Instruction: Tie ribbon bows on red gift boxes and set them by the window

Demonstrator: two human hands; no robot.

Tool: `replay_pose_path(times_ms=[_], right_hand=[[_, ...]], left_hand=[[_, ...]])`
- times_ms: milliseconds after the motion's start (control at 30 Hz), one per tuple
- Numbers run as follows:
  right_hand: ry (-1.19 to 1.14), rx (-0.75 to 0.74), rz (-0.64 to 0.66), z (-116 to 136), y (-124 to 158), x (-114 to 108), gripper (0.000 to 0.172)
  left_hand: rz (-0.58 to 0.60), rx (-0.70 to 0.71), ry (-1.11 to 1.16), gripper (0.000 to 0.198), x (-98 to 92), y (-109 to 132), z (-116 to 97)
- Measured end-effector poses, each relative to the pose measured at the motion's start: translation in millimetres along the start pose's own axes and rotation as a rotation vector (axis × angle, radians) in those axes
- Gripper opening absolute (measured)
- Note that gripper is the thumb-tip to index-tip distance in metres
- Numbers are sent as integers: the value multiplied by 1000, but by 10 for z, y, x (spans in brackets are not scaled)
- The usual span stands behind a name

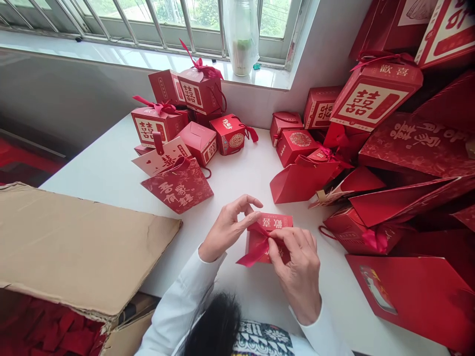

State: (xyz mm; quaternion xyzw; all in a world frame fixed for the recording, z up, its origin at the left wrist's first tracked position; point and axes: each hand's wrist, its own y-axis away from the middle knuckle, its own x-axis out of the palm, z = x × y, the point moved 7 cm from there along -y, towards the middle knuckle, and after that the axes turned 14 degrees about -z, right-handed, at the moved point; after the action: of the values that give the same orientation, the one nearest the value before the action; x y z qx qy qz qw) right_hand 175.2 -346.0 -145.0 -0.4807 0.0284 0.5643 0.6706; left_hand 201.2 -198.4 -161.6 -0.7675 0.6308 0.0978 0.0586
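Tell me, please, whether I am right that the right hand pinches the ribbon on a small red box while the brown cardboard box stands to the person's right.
Not quite: the head view shows the brown cardboard box to the person's left, not right. As you say, the right hand pinches the ribbon on a small red box.

Indoor work corner, whether in a home or a small workshop unclear, metal-barred window (168, 22) with greenery (208, 15) outside, plain pale wall (326, 54), smooth white table (245, 173), heaped red printed-cardboard gift boxes (367, 101), large brown cardboard carton (81, 247) holding red pieces (55, 326) at one side
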Motion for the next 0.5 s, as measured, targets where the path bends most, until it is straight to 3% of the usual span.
replay_pose_path(times_ms=[167, 300, 400, 500], right_hand=[[-38, 6, -42, -2, -14, -71, 9], [-25, 117, -140, -174, -80, -274, 13], [-66, 282, -61, -423, -101, -296, 17], [-164, 415, 96, -609, -96, -201, 21]], left_hand=[[-32, 28, -66, 23, -5, -26, -5], [-214, 207, -265, 17, -118, 58, -207], [-290, 406, -393, 10, -96, 188, -367], [-215, 632, -459, 7, 73, 324, -451]])
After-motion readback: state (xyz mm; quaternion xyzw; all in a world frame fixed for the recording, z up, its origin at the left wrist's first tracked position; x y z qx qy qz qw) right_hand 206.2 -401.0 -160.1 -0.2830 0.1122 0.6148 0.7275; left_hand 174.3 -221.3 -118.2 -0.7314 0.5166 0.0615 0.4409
